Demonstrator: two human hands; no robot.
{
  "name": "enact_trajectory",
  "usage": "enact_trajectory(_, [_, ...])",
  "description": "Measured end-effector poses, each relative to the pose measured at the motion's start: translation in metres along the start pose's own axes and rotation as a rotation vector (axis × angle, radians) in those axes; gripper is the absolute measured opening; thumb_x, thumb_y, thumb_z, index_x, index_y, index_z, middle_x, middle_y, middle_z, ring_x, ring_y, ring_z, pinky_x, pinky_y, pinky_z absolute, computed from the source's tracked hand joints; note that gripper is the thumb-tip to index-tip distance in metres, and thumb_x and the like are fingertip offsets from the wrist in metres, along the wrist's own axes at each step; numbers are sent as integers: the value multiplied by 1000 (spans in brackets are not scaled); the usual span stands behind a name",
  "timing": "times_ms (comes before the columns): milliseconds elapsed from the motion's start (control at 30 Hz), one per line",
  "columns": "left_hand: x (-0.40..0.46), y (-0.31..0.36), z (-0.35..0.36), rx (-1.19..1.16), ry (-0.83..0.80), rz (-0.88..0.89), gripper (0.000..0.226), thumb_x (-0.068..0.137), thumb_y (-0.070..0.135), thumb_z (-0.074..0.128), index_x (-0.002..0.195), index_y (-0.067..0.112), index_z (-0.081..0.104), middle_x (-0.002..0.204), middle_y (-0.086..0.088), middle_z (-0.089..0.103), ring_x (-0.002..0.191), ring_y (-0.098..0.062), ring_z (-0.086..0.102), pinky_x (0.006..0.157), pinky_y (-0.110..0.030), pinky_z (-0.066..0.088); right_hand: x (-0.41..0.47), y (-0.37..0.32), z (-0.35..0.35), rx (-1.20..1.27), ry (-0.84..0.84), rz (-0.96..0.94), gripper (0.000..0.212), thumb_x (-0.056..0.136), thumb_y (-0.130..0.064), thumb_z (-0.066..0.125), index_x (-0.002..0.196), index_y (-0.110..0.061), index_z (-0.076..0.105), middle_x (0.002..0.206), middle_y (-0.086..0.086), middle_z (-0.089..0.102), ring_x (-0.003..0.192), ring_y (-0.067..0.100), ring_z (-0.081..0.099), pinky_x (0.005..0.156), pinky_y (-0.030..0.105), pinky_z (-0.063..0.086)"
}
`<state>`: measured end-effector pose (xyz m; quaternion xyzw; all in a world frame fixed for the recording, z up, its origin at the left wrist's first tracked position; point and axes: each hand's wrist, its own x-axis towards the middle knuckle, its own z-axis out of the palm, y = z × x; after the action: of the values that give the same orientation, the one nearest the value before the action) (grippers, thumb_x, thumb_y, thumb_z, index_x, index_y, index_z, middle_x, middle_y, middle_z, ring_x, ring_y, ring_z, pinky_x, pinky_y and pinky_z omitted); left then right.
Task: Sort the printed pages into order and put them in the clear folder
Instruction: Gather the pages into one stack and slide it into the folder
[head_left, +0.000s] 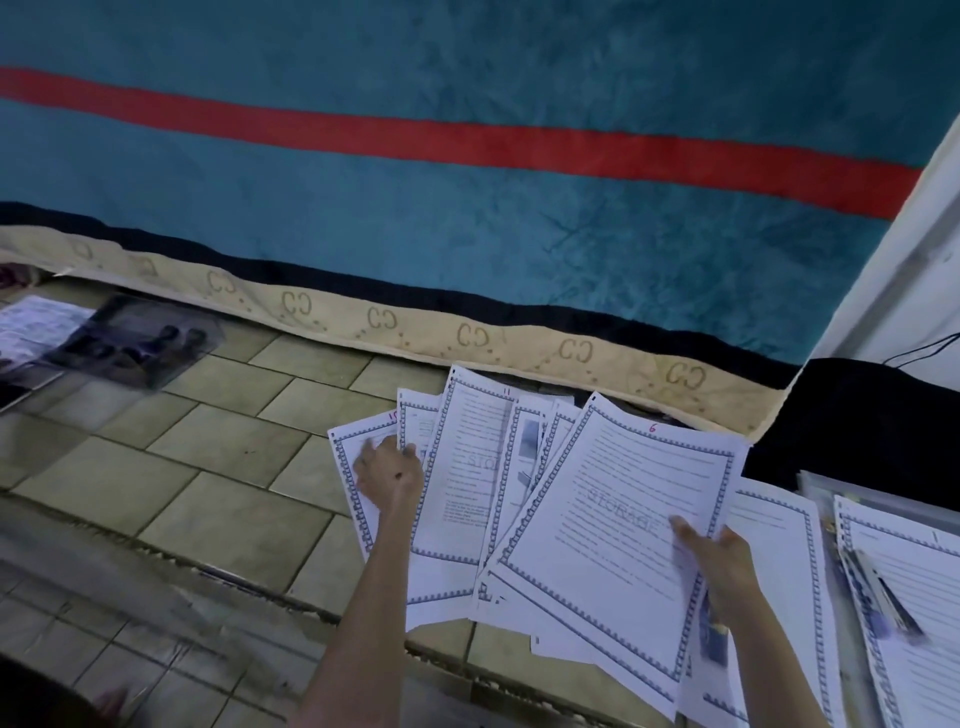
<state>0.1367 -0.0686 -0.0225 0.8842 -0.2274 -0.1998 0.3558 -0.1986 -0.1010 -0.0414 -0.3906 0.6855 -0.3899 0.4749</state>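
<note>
Several printed pages with blue patterned borders lie fanned out on the tiled floor. My left hand (388, 474) presses flat on the leftmost page (349, 441), marked 15 in red. My right hand (719, 558) grips the right edge of the page marked 6 (613, 509), which lies on top of the fan. The page marked 11 (467, 441) sits between them, partly covered. At the far right, the page marked 1 (919, 571) lies on a clear folder (826, 486) with a pen (883, 592) on it.
A teal blanket with a red stripe (467, 140) hangs over a mattress edge (467, 338) just behind the pages. A clear plastic case (140, 340) and another sheet lie on the floor at far left. A white wall (914, 270) and a dark cloth (841, 415) stand at right.
</note>
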Motion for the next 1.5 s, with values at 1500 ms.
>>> enact_trajectory(1500, [-87,154,-77,-643,-530,580,30,96,40,45,90,23,69,100,0,72,97,-17,66,97,-44,49,-44,-126,-14,549,-412,-422,17,89,-11,49,94,-26,56,89,-17,72,84,2,69,79,29,58])
